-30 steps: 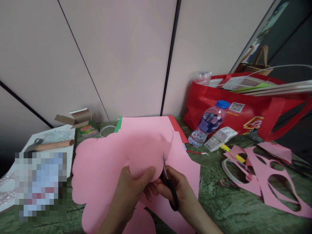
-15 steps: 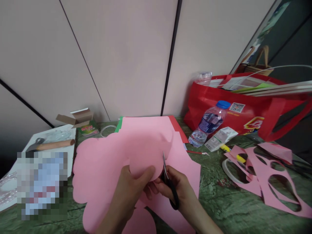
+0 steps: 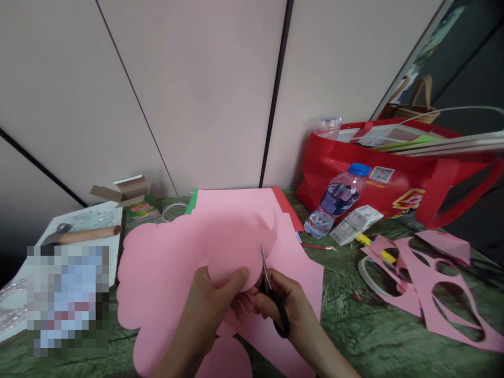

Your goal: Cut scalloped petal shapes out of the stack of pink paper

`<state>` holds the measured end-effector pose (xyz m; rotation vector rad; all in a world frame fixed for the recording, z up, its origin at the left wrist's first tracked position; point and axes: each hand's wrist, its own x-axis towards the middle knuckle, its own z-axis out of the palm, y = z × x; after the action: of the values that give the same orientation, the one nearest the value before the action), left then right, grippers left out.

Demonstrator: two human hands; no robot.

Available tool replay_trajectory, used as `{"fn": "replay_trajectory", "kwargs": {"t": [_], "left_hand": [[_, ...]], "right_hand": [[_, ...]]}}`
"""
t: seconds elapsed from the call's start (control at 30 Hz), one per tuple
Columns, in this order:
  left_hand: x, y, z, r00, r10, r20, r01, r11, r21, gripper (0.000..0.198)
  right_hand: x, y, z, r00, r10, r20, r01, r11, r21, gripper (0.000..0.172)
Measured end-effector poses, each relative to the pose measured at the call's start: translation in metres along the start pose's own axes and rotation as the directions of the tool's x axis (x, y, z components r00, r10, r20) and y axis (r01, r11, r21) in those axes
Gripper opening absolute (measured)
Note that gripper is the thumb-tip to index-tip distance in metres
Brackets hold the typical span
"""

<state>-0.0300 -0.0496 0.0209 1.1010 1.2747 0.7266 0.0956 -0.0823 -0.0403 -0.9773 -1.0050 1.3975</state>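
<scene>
A rounded piece of pink paper [image 3: 232, 257] is pinched in my left hand [image 3: 214, 302], the thumb lying on top of it. My right hand [image 3: 289, 304] is closed round the black handles of a pair of scissors [image 3: 279, 310]. The blades point up and away, at the right edge of the rounded piece, where a thin strip curls off. Beneath my hands lie a large scalloped pink paper shape [image 3: 157, 273] and a stack of pink sheets [image 3: 244, 199].
Right: a red bag [image 3: 354, 152], a water bottle [image 3: 336, 199], a small white box [image 3: 356, 224], a tape roll [image 3: 372, 281] and pink paper with cut-out holes [image 3: 425, 294]. Left: an opened box [image 3: 144, 210] and a wooden-handled tool [image 3: 90, 233] on a white board.
The scissors and the rounded piece have shifted very slightly to the left. Both hands keep their hold.
</scene>
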Motion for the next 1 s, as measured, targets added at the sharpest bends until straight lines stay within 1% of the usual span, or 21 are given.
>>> {"fn": "replay_trajectory", "kwargs": {"t": [0.17, 0.6, 0.83, 1.0], "left_hand": [[0.0, -0.0001, -0.0008, 1.0, -0.008, 0.007, 0.008, 1.0, 0.0, 0.027], [0.0005, -0.0008, -0.0029, 1.0, 0.006, -0.001, -0.006, 1.0, -0.006, 0.027], [0.0007, -0.0018, -0.004, 1.0, 0.011, -0.009, -0.011, 0.999, -0.05, 0.029], [0.0018, -0.0059, -0.0034, 1.0, 0.002, 0.023, 0.0, 0.998, -0.063, 0.032]], "right_hand": [[-0.0006, 0.0027, -0.0019, 1.0, 0.012, -0.009, -0.012, 1.0, -0.024, 0.032], [-0.0012, 0.0073, -0.0042, 1.0, 0.026, 0.009, -0.026, 1.0, 0.012, 0.025], [-0.0017, 0.0074, -0.0044, 1.0, 0.029, 0.007, -0.029, 0.999, 0.028, 0.024], [-0.0024, 0.0072, -0.0039, 0.999, 0.043, -0.011, -0.042, 0.999, 0.031, 0.026]]}}
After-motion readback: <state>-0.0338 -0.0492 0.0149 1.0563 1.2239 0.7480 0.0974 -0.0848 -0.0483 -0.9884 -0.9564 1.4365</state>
